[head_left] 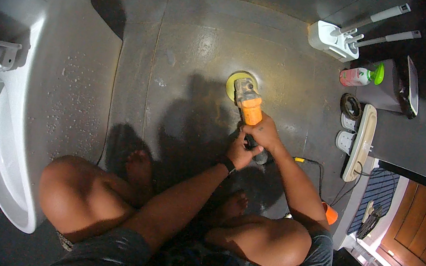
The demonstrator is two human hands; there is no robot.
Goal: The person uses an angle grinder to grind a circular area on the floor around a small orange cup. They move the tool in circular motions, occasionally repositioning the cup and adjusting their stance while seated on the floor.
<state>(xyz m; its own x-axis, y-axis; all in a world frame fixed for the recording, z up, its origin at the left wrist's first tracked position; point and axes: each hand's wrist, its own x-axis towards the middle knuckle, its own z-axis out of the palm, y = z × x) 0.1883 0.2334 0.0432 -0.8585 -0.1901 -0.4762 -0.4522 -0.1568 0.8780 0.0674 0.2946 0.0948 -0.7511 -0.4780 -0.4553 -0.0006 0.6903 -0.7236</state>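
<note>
An orange and grey angle grinder (251, 111) is held low over the dark tiled floor, its round yellow pad (234, 84) resting on or just above the tiles. My right hand (264, 131) is wrapped round the orange body. Just behind it my left hand (241, 152), with a black band at the wrist, is closed on the black rear part of the tool. Wet or whitish patches show on the floor (205, 46) around the pad. Whether the disc is spinning, I cannot tell.
A white basin or toilet (4, 153) stands at left. Toilet brushes in a white holder (332, 40) and a spray bottle (357, 77) line the far right. A long extension socket (360, 142), a cable (321, 178) and an orange cup-like object (329, 213) lie at right. My bare feet are near.
</note>
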